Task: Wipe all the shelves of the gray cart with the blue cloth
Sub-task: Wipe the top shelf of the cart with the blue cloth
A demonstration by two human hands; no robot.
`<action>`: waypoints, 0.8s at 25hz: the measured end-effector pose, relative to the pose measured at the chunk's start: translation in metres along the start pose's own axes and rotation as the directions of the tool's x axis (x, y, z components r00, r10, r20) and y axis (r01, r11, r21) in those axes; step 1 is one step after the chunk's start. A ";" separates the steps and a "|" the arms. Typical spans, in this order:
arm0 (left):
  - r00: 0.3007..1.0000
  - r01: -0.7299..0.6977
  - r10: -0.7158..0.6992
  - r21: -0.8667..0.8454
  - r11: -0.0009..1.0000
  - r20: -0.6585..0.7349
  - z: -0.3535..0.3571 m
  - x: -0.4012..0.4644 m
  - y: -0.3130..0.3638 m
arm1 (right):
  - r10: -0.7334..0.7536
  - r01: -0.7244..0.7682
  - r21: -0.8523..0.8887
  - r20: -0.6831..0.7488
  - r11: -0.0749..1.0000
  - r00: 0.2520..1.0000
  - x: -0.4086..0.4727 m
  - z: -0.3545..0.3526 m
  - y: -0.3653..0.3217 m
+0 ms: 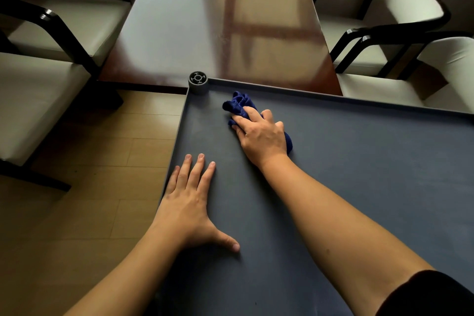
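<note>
The gray cart's top shelf [359,161] fills the lower right of the view, with a raised rim and a round corner post [198,80] at its far left corner. A crumpled blue cloth [238,104] lies on the shelf near that corner. My right hand [260,133] presses down on the cloth with fingers curled over it. Flat on the shelf by the left rim rests my left hand [191,200], fingers spread and holding nothing. The lower shelves are hidden under the top one.
A long glossy wooden table [218,20] stands just beyond the cart's far edge. Pale cushioned chairs with black frames sit at the left [38,84] and right [410,7]. Wooden floor [89,174] shows left of the cart.
</note>
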State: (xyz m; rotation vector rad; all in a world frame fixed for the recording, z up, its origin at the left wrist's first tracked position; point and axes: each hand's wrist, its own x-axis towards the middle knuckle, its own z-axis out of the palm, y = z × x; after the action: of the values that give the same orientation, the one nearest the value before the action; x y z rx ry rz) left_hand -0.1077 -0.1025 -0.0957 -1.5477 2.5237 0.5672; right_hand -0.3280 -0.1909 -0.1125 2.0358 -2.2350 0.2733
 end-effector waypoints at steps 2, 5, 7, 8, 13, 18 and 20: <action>1.000 -0.003 0.003 0.001 1.000 0.007 -0.001 0.002 0.003 | 0.026 -0.026 0.000 -0.001 1.000 1.000 -0.003 -0.002 0.017; 1.000 -0.003 0.003 -0.008 1.000 0.011 -0.003 0.003 0.006 | 0.093 -0.093 -0.003 0.002 0.996 0.996 -0.011 -0.008 0.051; 1.000 -0.005 0.005 -0.019 1.000 0.009 -0.005 0.002 0.007 | 0.149 -0.149 -0.010 0.006 0.989 0.989 -0.021 -0.014 0.078; 1.000 -0.005 0.005 -0.022 1.000 0.009 -0.005 0.002 0.008 | 0.176 -0.176 -0.015 0.005 0.984 0.984 -0.027 -0.017 0.091; 1.000 -0.002 0.002 -0.029 1.000 0.002 -0.007 0.001 0.009 | 0.290 -0.289 -0.047 0.001 0.956 0.957 -0.056 -0.026 0.147; 1.000 -0.001 0.001 -0.026 1.000 -0.005 -0.005 0.001 0.008 | 0.507 -0.507 -0.030 -0.018 0.862 0.862 -0.100 -0.040 0.218; 1.000 0.003 -0.003 -0.019 1.000 -0.009 -0.004 0.003 0.008 | 0.575 -0.575 -0.051 -0.019 0.816 0.818 -0.118 -0.045 0.242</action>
State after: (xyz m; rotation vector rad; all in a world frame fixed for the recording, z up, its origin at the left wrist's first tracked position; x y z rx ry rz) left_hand -0.1154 -0.1032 -0.0912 -1.5637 2.5300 0.5870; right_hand -0.5591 -0.0458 -0.1071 1.2689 -2.7691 0.2524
